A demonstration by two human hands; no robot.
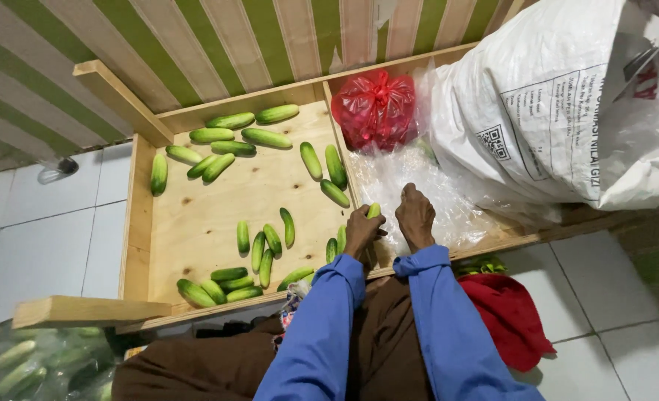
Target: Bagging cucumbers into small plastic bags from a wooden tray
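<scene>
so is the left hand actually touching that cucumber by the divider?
Touching. The head view shows the left hand closed around the cucumber, whose green tip pokes out above the fingers, with no gap visible. The right hand rests on clear plastic beside it.

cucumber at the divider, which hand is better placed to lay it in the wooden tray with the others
Left. The left hand already grips the cucumber and sits on the wooden tray side; the right hand rests on the clear plastic bag.
</scene>
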